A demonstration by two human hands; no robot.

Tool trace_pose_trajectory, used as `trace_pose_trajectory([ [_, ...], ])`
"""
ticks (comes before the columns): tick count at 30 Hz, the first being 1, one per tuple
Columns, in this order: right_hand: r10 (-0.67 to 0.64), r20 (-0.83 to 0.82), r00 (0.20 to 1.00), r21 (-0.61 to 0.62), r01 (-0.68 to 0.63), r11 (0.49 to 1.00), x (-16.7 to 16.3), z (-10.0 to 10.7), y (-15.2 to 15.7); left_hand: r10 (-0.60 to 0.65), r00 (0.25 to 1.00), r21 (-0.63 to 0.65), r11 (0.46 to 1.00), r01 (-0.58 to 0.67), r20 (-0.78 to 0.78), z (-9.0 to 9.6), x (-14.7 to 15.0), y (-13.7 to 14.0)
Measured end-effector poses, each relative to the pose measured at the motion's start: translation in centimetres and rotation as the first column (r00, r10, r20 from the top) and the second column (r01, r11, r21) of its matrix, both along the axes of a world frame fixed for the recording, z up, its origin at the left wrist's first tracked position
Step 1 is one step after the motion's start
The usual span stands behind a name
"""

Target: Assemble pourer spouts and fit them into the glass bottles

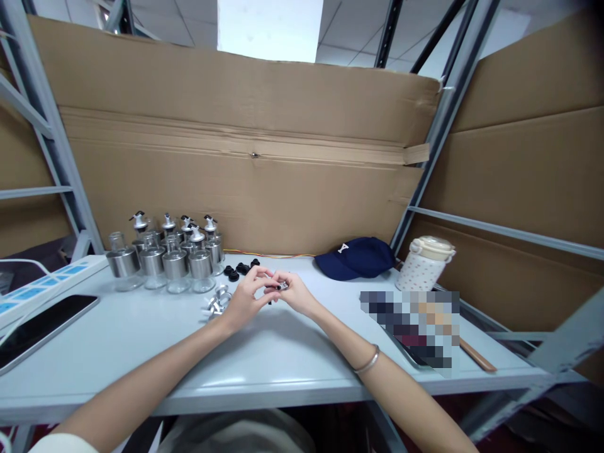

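Metal fitting (283,285), small and partly hidden, is pinched by the left hand (253,292) and right hand (293,290) above the worktop (292,358); black stoppers (233,275) lie just beyond.

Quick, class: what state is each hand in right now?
Left hand: curled at a small silver-and-black part; whether it grips cannot be told.
Right hand: closed, holding that part.

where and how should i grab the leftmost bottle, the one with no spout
Probably around its steel band, from the left front: the bottle stands upright, that band is broad and round, and a neighbouring bottle crowds its right. The left hand is nearer, but is busy with a small part.
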State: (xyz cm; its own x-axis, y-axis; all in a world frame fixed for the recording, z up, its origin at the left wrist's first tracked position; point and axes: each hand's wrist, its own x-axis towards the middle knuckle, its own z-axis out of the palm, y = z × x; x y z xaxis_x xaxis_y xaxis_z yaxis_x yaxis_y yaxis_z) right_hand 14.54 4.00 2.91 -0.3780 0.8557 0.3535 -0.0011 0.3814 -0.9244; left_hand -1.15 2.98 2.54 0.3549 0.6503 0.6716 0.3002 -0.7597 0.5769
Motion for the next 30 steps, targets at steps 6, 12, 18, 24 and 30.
trace_pose_trajectory([
  [6, 0.002, 0.052, 0.999, -0.017, -0.001, 1.000, -0.1, -0.5, 0.3, 0.017, 0.999, -0.013, 1.000, -0.016, 0.045, -0.9, 0.2, 0.2],
  [12, -0.003, 0.137, 0.991, 0.036, -0.002, 0.999, -0.3, -0.8, 0.2, -0.008, 0.996, 0.018, 1.000, 0.006, 0.092, -0.9, 0.2, 0.1],
  [18, -0.038, 0.234, 0.972, 0.086, 0.019, 0.996, -0.5, 0.1, -0.4, 0.072, 0.983, 0.057, 0.995, -0.083, 0.171, -0.4, 0.2, -0.1],
  [24, -0.065, 0.280, 0.958, 0.124, 0.031, 0.992, -0.5, 0.4, -0.6, 0.084, 0.956, -0.038, 0.996, -0.077, 0.280, 0.2, 0.0, -0.1],
  [30, -0.224, 0.300, 0.927, 0.224, 0.159, 0.961, 1.1, 0.2, 0.8, 0.206, 0.717, -0.492, 0.844, 0.214, 0.666, 1.2, 0.2, 0.5],
])
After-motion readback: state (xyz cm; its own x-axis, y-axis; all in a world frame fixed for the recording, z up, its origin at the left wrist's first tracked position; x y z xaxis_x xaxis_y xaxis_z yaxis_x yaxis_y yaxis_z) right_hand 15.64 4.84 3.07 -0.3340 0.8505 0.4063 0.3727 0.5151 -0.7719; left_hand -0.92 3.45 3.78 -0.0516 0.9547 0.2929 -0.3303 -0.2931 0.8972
